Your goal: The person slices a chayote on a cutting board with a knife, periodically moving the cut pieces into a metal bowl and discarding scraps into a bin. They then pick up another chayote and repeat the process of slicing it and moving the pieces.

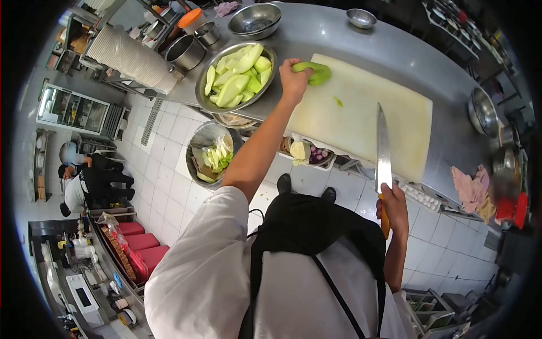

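At the upper left corner of the white cutting board [367,118], my left hand [294,82] is closed on a green vegetable piece [319,73]. My right hand [393,208] grips the yellow handle of a large knife [383,141], whose blade points up the view over the board's right part. A small green scrap [338,101] lies on the board. Just left of my left hand stands a metal bowl [272,79] full of pale green vegetable pieces [234,85].
Metal bowls [254,22] and pots [185,52] stand on the steel counter [316,28]. A bin [197,144] with scraps is below it at left. Pink cloths [471,186] lie at right. Other people [96,183] are at far left.
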Action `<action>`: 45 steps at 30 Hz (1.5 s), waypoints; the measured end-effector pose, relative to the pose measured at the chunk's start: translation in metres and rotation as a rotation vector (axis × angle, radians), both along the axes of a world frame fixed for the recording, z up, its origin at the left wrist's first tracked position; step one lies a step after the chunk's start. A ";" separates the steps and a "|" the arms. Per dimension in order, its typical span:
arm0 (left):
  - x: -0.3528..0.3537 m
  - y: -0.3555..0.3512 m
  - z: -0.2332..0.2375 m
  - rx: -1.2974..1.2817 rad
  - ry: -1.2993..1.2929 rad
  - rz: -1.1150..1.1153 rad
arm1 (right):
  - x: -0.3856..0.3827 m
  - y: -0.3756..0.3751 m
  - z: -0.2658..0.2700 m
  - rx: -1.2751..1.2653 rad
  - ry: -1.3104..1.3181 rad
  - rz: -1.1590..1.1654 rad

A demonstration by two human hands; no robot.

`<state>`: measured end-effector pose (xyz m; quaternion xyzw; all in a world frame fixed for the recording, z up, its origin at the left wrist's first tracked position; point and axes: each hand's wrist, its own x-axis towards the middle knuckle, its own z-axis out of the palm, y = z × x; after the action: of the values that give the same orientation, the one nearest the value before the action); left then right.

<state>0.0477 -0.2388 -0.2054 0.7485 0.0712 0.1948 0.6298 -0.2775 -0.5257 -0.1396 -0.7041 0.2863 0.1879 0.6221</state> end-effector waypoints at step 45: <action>-0.231 0.210 -0.065 0.397 0.269 0.403 | 0.044 0.034 -0.002 0.035 0.031 -0.111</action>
<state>-0.1836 -0.0289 -0.2704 0.8468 0.2615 0.2251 0.4048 -0.2333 -0.4913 -0.1416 -0.6731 0.3311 0.1692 0.6393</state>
